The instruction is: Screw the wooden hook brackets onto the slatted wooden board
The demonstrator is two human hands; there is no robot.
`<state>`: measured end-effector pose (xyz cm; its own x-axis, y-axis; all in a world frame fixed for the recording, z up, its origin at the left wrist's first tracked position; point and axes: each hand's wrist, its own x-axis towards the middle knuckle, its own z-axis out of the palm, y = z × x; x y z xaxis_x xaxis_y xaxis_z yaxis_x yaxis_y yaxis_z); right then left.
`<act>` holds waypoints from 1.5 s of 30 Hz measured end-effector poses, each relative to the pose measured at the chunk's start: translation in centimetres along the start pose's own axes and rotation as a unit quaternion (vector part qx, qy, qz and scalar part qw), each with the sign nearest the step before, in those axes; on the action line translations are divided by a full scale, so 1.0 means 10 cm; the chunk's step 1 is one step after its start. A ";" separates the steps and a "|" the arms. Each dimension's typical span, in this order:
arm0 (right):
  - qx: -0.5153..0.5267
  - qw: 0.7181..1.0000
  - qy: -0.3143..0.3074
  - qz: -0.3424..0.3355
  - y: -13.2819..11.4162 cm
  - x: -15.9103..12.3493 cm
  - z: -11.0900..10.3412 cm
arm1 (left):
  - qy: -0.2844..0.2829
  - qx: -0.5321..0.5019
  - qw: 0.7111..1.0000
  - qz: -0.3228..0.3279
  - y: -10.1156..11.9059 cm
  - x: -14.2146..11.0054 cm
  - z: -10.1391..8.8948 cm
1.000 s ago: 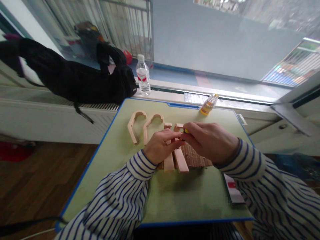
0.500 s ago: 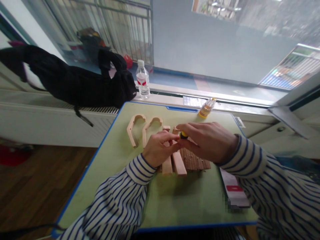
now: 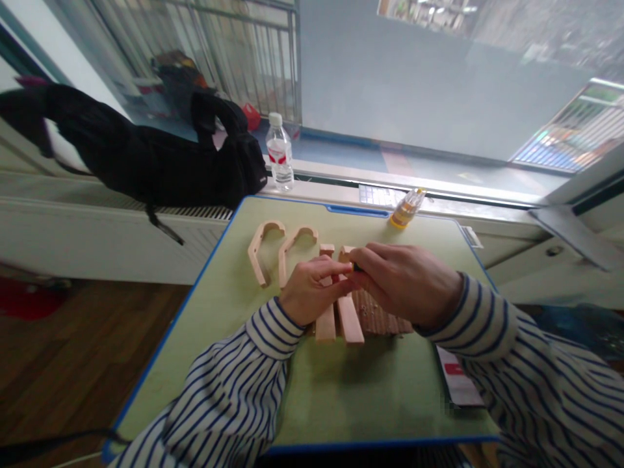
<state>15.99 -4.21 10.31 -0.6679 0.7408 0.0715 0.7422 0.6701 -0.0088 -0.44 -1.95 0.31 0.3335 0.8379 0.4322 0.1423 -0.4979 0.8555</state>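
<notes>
My right hand (image 3: 402, 276) is closed around a screwdriver (image 3: 357, 266); only a dark bit of its handle shows between the fingers. My left hand (image 3: 314, 286) meets it fingertip to fingertip, thumb and forefinger pinched together; what they hold is hidden. Beneath both hands lie two pale wooden bars (image 3: 350, 320), side by side. To their right is a brown slatted wooden piece (image 3: 383, 317) with small screws on it, partly covered by my right hand. Two curved wooden pieces (image 3: 256, 255) rest left of my left hand.
The green table (image 3: 219, 364) has a blue rim. A clear bottle with a yellow base (image 3: 404, 209) stands at its far edge. Beyond, on the sill, are a water bottle (image 3: 279, 156) and a black bag (image 3: 170, 166). A phone-like flat object (image 3: 458, 377) lies under my right forearm.
My right hand has turned and closed further over the screwdriver, so its yellow handle part no longer shows. My left hand has stayed almost in place.
</notes>
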 end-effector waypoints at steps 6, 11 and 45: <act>-0.012 1.000 0.014 0.017 -0.02 0.01 0.03 | 0.007 -0.012 1.000 -0.014 -0.07 -0.02 0.05; 0.005 1.000 0.016 0.017 -0.01 0.02 0.05 | 0.004 -0.021 0.999 -0.027 -0.03 -0.06 -0.09; 0.084 0.985 0.125 0.084 -0.11 0.00 0.42 | -0.218 0.177 0.930 -0.236 -0.21 -0.07 -0.48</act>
<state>14.99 -4.74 6.14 -0.4864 0.8212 0.2985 0.8078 0.5528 -0.2046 -5.45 -0.47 -0.42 0.4918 0.8495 -0.1912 0.6412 -0.2047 0.7395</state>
